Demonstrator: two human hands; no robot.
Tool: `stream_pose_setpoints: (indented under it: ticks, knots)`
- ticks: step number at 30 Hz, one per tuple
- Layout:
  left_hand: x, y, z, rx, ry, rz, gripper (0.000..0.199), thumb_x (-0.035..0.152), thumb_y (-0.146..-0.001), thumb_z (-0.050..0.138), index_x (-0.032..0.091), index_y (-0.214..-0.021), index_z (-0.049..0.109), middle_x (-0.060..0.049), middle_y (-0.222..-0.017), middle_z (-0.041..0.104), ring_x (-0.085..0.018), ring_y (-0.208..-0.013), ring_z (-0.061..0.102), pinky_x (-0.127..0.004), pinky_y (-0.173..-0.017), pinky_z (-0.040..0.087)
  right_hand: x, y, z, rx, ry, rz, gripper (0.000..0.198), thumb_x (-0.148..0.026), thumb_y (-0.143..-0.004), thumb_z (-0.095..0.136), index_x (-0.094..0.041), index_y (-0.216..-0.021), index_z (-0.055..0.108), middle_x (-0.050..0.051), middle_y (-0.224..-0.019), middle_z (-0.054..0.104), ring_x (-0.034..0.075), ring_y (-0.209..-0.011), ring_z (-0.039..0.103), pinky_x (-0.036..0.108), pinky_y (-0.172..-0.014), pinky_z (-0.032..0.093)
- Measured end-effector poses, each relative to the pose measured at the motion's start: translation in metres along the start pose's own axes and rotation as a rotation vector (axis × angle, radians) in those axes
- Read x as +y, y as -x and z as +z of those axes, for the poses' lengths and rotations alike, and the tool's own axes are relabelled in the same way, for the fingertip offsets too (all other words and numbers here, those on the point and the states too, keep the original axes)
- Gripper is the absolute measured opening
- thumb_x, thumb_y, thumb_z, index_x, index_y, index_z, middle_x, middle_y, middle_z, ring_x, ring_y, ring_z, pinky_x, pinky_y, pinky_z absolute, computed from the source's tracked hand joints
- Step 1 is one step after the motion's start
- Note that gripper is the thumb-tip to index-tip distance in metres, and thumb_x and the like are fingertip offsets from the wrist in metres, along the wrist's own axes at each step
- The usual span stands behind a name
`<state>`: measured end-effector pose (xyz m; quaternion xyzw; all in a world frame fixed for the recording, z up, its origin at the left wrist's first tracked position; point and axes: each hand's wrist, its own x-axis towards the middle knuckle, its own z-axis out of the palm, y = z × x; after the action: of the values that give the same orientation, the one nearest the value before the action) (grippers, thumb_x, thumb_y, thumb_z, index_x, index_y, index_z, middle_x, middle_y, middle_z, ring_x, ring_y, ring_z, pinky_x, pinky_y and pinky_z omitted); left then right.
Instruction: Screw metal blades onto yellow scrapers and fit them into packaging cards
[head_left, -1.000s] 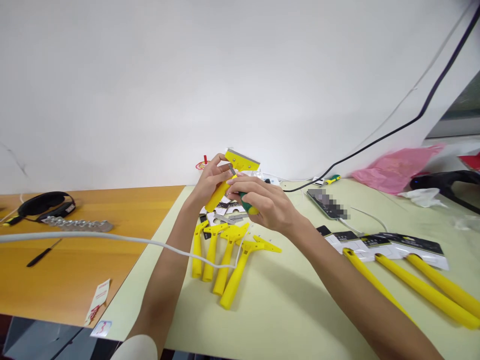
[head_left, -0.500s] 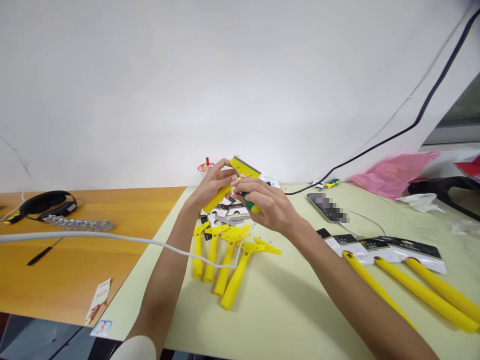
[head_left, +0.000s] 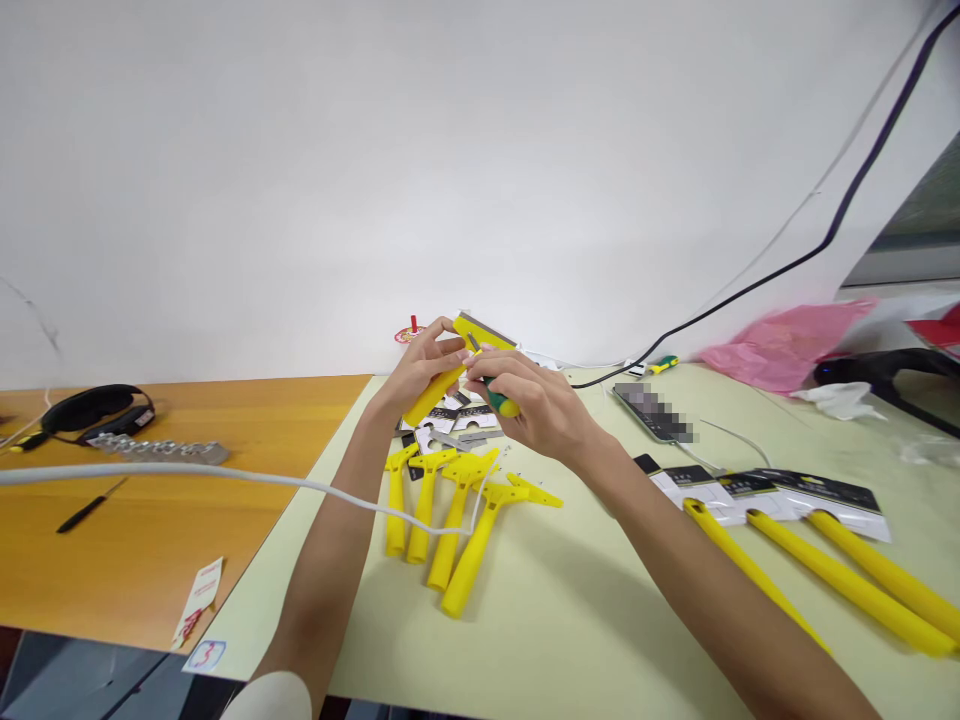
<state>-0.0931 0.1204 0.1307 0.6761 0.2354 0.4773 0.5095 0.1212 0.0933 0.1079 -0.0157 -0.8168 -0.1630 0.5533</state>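
My left hand [head_left: 421, 368] is closed around a yellow scraper [head_left: 435, 396], its wide head with a grey blade edge tilted up toward the wall. In my right hand [head_left: 536, 398] is a screwdriver [head_left: 504, 402] with a green and yellow handle. Its metal shaft points at the scraper's head, though my fingers partly cover where they meet. Below my hands, several yellow scraper heads [head_left: 456, 520] with short tube grips lie side by side on the pale table. Metal blades [head_left: 472, 440] and small screws lie just behind them.
Several long yellow handles [head_left: 847, 570] and black-and-white packets [head_left: 795, 495] lie at the right. A phone [head_left: 652, 412] and a pink plastic bag [head_left: 787, 345] sit farther back. A white cable [head_left: 300, 483] crosses in front of my left forearm. Headphones [head_left: 97, 412] rest on the orange table.
The scraper head has tilted slightly and shifted a little left. More of the screwdriver's shaft shows now. Both hands keep their grips.
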Motion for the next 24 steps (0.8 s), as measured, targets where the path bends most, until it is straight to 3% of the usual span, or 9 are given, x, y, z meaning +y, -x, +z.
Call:
stream_pose_setpoints:
  ticks: [3, 7, 12, 16, 19, 24]
  knots:
    - [0.000, 0.001, -0.001, -0.022, -0.020, 0.009, 0.039, 0.035, -0.091, 0.087, 0.023, -0.109, 0.055, -0.004, -0.100, 0.073, -0.012, -0.070, 0.066, -0.023, -0.058, 0.051, 0.000, 0.001, 0.000, -0.005, -0.019, 0.025, 0.040, -0.001, -0.103, 0.054, -0.030, -0.127, 0.041, 0.006, -0.121, 0.075, 0.020, -0.122, 0.074, 0.049, -0.104, 0.068]
    - [0.001, 0.003, -0.001, -0.017, -0.013, 0.022, 0.038, 0.036, -0.092, 0.087, 0.025, -0.107, 0.054, -0.001, -0.096, 0.071, -0.011, -0.068, 0.064, -0.023, -0.058, 0.051, 0.000, 0.003, -0.001, 0.000, -0.030, 0.076, 0.035, -0.006, -0.104, 0.060, -0.029, -0.123, 0.042, 0.008, -0.123, 0.076, 0.023, -0.124, 0.074, 0.042, -0.089, 0.071]
    - [0.005, 0.005, 0.002, -0.007, -0.054, 0.052, 0.036, 0.038, -0.093, 0.086, 0.024, -0.107, 0.055, -0.005, -0.104, 0.074, -0.014, -0.076, 0.069, -0.024, -0.058, 0.052, 0.000, 0.002, -0.004, 0.106, 0.073, 0.036, 0.036, -0.015, -0.102, 0.074, -0.029, -0.119, 0.046, 0.007, -0.118, 0.080, 0.021, -0.110, 0.080, 0.035, -0.080, 0.070]
    - [0.006, 0.002, 0.008, 0.017, -0.088, 0.085, 0.040, 0.042, -0.093, 0.086, 0.025, -0.109, 0.054, -0.006, -0.107, 0.076, -0.013, -0.072, 0.068, -0.023, -0.053, 0.051, -0.004, -0.002, -0.005, 0.182, 0.108, 0.065, 0.032, -0.011, -0.100, 0.075, -0.028, -0.119, 0.056, 0.008, -0.117, 0.080, 0.020, -0.104, 0.081, 0.033, -0.079, 0.070]
    - [0.005, -0.002, 0.013, 0.072, -0.117, 0.138, 0.044, 0.044, -0.092, 0.087, 0.026, -0.110, 0.051, -0.005, -0.110, 0.077, -0.011, -0.067, 0.067, -0.022, -0.049, 0.052, -0.007, -0.005, -0.002, 0.301, 0.020, 0.130, 0.031, -0.008, -0.098, 0.077, -0.028, -0.114, 0.058, 0.007, -0.115, 0.080, 0.020, -0.104, 0.082, 0.036, -0.086, 0.071]
    - [0.002, -0.006, 0.025, 0.196, -0.212, 0.262, 0.046, 0.048, -0.091, 0.087, 0.028, -0.107, 0.049, -0.005, -0.116, 0.077, -0.011, -0.067, 0.066, -0.021, -0.047, 0.052, -0.008, -0.011, 0.009, 0.611, -0.157, 0.308, 0.030, -0.012, -0.098, 0.079, -0.029, -0.103, 0.055, 0.000, -0.101, 0.077, 0.022, -0.100, 0.083, 0.045, -0.091, 0.072]
